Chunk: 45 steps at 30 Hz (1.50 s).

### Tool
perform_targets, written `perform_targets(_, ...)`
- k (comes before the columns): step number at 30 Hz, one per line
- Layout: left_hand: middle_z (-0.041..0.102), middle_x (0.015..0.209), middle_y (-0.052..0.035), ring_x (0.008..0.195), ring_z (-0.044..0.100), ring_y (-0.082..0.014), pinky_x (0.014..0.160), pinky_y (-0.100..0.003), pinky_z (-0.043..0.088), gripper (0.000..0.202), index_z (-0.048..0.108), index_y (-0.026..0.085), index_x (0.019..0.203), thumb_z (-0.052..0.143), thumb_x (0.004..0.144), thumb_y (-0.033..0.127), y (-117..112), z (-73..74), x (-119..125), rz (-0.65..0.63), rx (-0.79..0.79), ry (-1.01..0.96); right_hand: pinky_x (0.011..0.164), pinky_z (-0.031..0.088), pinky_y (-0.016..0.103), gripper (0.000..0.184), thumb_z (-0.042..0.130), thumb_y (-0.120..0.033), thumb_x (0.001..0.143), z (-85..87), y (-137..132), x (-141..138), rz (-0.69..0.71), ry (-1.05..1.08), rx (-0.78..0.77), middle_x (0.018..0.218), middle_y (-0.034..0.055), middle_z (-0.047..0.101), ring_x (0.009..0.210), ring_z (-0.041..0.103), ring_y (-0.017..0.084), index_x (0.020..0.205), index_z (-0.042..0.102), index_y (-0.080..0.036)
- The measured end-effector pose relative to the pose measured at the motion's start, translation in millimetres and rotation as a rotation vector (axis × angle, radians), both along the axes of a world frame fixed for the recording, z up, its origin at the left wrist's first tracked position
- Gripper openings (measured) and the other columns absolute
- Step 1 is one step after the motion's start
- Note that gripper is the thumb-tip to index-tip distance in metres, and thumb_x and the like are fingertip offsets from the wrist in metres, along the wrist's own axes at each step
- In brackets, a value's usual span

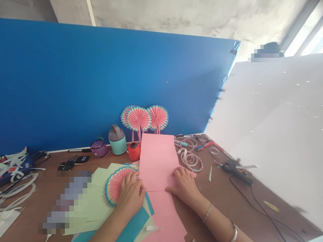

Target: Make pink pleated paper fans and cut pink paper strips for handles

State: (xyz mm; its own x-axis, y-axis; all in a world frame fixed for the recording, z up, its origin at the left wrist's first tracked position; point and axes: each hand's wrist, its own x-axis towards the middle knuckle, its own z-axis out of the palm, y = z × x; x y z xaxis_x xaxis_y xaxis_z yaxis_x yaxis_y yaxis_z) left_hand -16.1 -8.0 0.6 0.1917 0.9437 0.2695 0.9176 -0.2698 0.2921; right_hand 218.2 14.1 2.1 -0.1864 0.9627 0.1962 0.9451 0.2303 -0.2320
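Observation:
A long pink paper sheet point(156, 158) lies on the brown table point(227, 198), creased across its middle. My left hand point(131, 195) presses fingers flat on the sheet's left edge at the crease, next to a pink pleated paper fan point(115, 185) lying on pale green sheets point(93, 201). My right hand point(185, 186) lies flat on the sheet's right edge at the same crease, fingers stretched. Neither hand holds anything.
Two finished paper fans point(145, 117) lean on a blue board point(101, 84). Near them stand a teal bottle point(117, 139), purple tape holder point(99, 148) and orange thread spool point(134, 151). White paper strips point(190, 158), a glue gun point(237, 169) with cord lie right; a white board point(272, 134) stands right.

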Motion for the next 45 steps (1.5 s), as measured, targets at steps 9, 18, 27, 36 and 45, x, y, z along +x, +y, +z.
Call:
perform_targets(9,0.058,0.118,-0.0124,0.115,0.044,-0.0284,0.098,-0.047,0.031,0.016,0.061,0.017,0.081,0.045,0.079,0.016,-5,3.6,5,0.125,0.037,0.135,0.076,0.037,0.038,0.041,0.07,-0.046,0.065,-1.2,1,0,0.001,0.0,0.001,0.104,0.0087,0.056,0.096,0.05,0.029,0.093,0.055,-0.021)
perform_targets(18,0.052,0.124,-0.0085,0.119,0.038,-0.0265,0.097,-0.045,0.033,0.034,0.06,0.021,0.087,0.038,0.076,-0.002,-5,-3.5,4,0.056,0.139,0.165,0.078,0.032,0.031,0.021,0.063,-0.025,0.075,6.7,-4,-2,0.271,0.034,0.067,0.104,0.0037,0.054,0.095,0.046,0.02,0.095,0.056,-0.024)
perform_targets(27,0.055,0.093,-0.003,0.092,0.047,-0.0191,0.08,-0.034,0.039,0.031,0.06,0.023,0.091,0.04,0.081,0.001,-9,5.7,9,-0.256,-0.027,0.127,0.067,0.025,0.03,0.016,0.047,-0.004,0.078,8.6,-12,-11,0.557,-0.147,0.08,0.076,0.0025,0.058,0.074,0.043,0.016,0.072,0.054,-0.017)
perform_targets(36,0.055,0.08,-0.0027,0.082,0.046,-0.0188,0.075,-0.033,0.038,0.022,0.061,0.019,0.078,0.042,0.088,0.016,-9,7.6,16,-0.286,0.014,0.125,0.065,0.023,0.032,0.02,0.045,-0.012,0.086,4.3,-8,-16,0.517,-0.206,0.157,0.075,0.0037,0.057,0.074,0.043,0.017,0.07,0.055,-0.017)
perform_targets(45,0.055,0.079,-0.0026,0.08,0.048,-0.018,0.071,-0.032,0.038,0.024,0.06,0.02,0.079,0.039,0.09,0.015,-6,2.3,14,-0.305,0.012,0.117,0.065,0.025,0.031,0.014,0.046,-0.012,0.084,2.7,-4,-17,0.503,-0.199,0.149,0.077,0.0041,0.056,0.074,0.043,0.017,0.074,0.055,-0.017)
